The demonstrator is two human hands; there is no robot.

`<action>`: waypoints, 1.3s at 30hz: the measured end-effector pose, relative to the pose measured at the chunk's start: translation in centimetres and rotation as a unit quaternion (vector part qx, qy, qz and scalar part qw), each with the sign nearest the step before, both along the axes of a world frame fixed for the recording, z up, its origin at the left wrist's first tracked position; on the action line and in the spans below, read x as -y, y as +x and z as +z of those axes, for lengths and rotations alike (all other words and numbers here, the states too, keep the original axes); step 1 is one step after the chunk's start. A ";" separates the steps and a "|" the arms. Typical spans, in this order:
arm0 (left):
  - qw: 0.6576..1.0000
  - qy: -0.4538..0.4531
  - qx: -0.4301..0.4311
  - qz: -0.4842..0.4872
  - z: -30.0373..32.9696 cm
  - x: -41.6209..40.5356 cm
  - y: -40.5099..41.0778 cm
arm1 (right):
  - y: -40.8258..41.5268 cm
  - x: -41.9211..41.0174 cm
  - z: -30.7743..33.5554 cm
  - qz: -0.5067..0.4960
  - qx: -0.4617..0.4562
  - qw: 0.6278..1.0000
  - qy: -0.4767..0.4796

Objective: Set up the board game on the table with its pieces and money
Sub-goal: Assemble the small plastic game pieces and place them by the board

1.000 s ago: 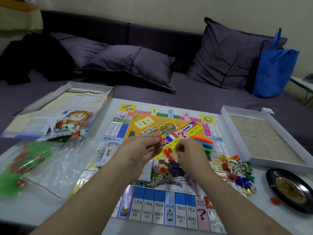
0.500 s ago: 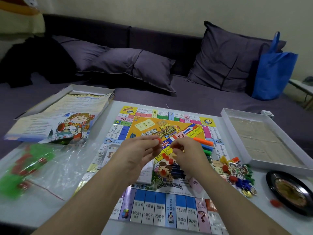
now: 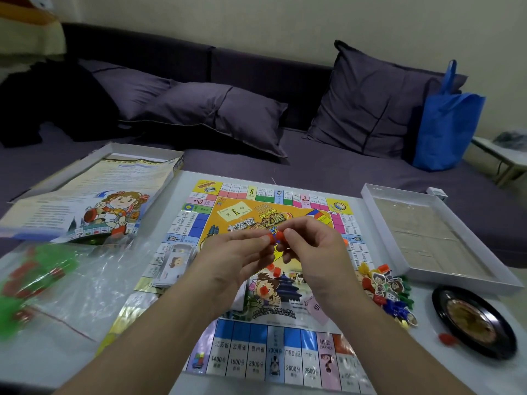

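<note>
Both hands [image 3: 285, 252] pinch red piece [image 3: 276, 236] above board [image 3: 258, 363]

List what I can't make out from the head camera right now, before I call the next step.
- Red pieces: pinched between left hand and right hand; fingers cover their shape and number.
- Game board: centre hidden by both hands; near right corner cut off by the frame edge.
- Plastic bag: blurred; red and green contents uncountable.
- Token pile: too small and jumbled to sort.
- Play money: denominations unreadable.
</note>
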State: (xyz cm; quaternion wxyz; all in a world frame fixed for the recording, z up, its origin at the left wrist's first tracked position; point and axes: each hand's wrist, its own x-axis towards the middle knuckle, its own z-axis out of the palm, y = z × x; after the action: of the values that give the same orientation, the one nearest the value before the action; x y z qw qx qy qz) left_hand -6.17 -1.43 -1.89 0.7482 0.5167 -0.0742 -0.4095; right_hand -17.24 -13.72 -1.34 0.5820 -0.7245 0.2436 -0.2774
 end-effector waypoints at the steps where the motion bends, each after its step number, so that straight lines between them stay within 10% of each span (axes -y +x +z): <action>1: 1.000 -0.003 -0.002 -0.002 0.0 0.0 -0.1 | 0.0 -0.1 0.0 -0.004 0.001 1.000 -0.002; 25: 0.998 -0.025 0.058 0.000 0.3 -0.7 -0.7 | 0.7 -1.5 -0.4 -0.026 0.049 0.981 0.186; 39: 0.965 0.024 0.256 0.052 0.9 -0.5 -1.7 | 0.8 -2.1 0.1 -0.051 0.086 0.964 0.246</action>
State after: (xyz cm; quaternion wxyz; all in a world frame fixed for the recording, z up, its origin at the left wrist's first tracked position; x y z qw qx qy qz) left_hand -7.88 -0.95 -1.01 0.7116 0.6255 -0.2267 -0.2257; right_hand -16.47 -11.63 -1.21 0.7461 -0.5193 0.2894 -0.2998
